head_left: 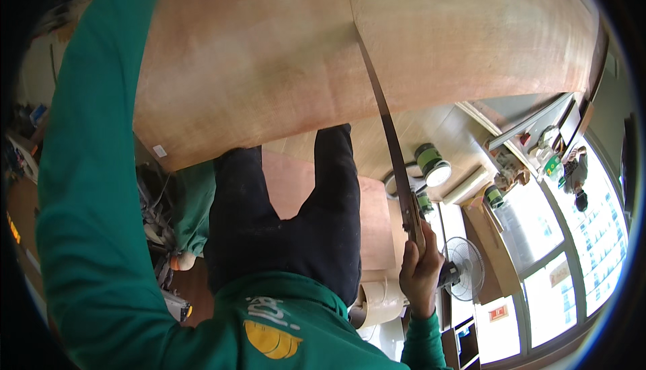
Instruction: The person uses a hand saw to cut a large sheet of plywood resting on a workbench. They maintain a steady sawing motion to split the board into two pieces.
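Note:
My right hand [422, 272] is closed around the handle of a handsaw [387, 111]. Its long dark blade slants up and leftward across the near edge of a large plywood board [249, 60]. The blade's far end meets a thin dark line that runs on toward the board's far side; I cannot tell how deep the blade sits. My left arm, in a green sleeve [101, 188], reaches up along the board's left side. The left hand itself lies outside the picture.
Below the board's near edge are my legs [282, 235] in dark trousers. At right stand green-and-white cylindrical containers [431, 161], a fan [469, 269] and large windows [552, 289]. Green cloth [193, 212] and cluttered gear lie at left.

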{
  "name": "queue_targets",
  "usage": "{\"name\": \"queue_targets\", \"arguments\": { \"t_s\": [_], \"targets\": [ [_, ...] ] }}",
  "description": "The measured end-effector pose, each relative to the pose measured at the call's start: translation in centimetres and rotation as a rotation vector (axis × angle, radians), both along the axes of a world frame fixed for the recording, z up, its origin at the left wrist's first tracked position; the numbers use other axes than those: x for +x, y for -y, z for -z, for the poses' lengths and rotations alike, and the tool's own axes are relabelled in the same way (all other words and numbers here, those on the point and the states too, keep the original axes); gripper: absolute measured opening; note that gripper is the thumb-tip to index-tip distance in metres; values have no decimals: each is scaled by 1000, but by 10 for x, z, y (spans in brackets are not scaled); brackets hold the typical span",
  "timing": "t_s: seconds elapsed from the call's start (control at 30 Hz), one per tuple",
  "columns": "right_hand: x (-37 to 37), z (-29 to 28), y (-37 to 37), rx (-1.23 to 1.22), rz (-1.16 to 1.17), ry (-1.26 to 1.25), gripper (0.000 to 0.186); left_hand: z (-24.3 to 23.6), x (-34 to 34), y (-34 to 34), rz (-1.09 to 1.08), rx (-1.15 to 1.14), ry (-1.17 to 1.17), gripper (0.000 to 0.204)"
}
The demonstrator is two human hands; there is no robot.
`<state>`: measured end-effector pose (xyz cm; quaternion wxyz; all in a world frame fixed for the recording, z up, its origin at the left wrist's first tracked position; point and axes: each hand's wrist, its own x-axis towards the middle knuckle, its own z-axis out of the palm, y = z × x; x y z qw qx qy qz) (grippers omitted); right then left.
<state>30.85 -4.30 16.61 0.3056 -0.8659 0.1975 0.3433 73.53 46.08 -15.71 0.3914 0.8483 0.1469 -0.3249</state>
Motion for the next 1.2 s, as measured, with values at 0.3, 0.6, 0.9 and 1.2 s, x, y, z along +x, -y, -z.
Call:
{"name": "queue_targets", "arguments": {
  "t_s": [0.3, 0.6, 0.9, 1.2],
  "targets": [
    [123, 236, -63, 126, 62, 385, 40, 12, 21, 25, 57, -53, 15, 80],
    [81, 212, -21, 200, 334, 525, 47, 48, 53, 26, 183, 64, 42, 83],
    [-88, 431, 32, 874, 1656, 259, 51, 34, 91, 14, -42, 259, 44, 90],
    [34, 521, -29, 2130, 1438, 158, 51, -60, -1, 116, 280, 675, -4, 85]
  ]
}}
